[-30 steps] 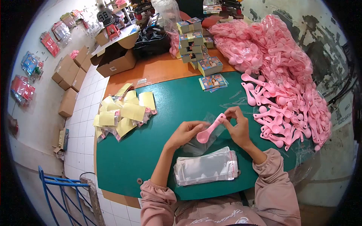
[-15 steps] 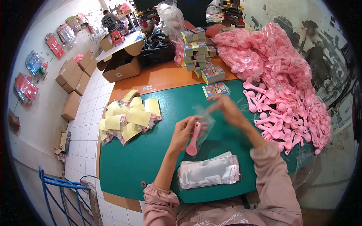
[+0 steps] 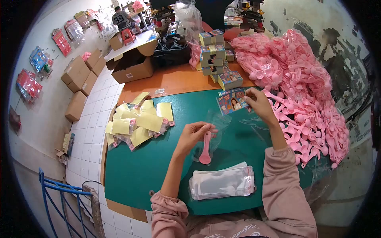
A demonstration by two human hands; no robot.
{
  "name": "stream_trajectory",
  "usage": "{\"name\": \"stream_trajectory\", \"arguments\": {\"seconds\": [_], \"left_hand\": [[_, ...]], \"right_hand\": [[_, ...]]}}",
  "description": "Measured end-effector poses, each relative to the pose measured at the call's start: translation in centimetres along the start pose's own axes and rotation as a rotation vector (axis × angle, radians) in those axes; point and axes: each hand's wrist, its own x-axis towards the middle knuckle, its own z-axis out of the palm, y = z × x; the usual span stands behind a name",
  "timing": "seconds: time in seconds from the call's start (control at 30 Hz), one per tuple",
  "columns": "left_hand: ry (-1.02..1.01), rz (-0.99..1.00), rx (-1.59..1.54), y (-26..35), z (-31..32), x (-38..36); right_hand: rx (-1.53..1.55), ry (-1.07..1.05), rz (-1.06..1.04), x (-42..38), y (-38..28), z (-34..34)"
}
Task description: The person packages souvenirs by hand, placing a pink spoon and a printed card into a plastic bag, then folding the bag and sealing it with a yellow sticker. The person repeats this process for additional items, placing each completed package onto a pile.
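My left hand is closed on a clear plastic bag and a pink measuring spoon, pinched near the spoon's handle end. The spoon hangs bowl down; it appears to be inside the bag. Between the thumb and fingers of my right hand is a printed card, held above and to the right of the bag. Below the spoon, a stack of clear plastic bags lies on the green table surface.
Bags with yellow cards are heaped at left. Loose pink spoons and bagged ones pile up at right. Bundled printed cards stand at the back near an open carton. A co-worker sits far behind.
My right hand has gone to the card stack and now holds a printed card. My left hand keeps the spoon and bag in nearly the same place. The view has shifted slightly.
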Motion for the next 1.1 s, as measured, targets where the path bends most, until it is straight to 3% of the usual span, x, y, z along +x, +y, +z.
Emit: {"name": "stream_trajectory", "arguments": {"seconds": [0.1,0.23,0.3,0.43,0.5,0.63,0.7,0.8,0.9,0.97,1.1], "left_hand": [[-0.023,-0.014,0.011,-0.5,0.3,0.3],[-0.049,-0.058,0.062,-0.4,0.8,1.0],[-0.062,-0.05,0.092,-0.3,0.6,1.7],[-0.208,0.024,0.259,0.0,1.2,2.5],[-0.256,0.049,0.297,0.2,2.0,2.4],[-0.226,0.03,0.329,0.7,2.9,2.0],[-0.219,0.035,0.429,1.0,3.1,1.8],[-0.146,-0.046,0.528,1.0,2.8,1.6],[-0.088,0.052,0.504,0.1,2.0,1.9],[-0.312,0.026,0.41,0.0,1.3,2.0],[-0.463,0.123,0.521,0.3,-1.0,1.6]], "right_hand": [[0.143,-0.093,-0.038,-3.7,-4.3,0.2],[-0.13,-0.243,-0.056,-4.7,-6.0,-0.3],[-0.266,-0.225,-0.28,-4.6,-5.8,-0.4],[-0.254,-0.315,-0.272,-4.9,-6.7,-0.9],[-0.196,-0.558,-0.153,-4.9,-6.2,-0.4],[-0.399,-0.697,-0.266,-4.9,-4.8,0.9],[-0.371,-0.66,-0.29,-4.9,-4.1,1.4],[-0.236,-0.64,-0.132,-4.5,-4.1,1.4],[-0.168,-0.726,-0.125,-4.3,-3.3,1.2],[0.037,-0.719,0.017,-4.2,-2.4,1.3],[0.052,-0.597,0.072,-3.8,-2.8,0.4]]}}
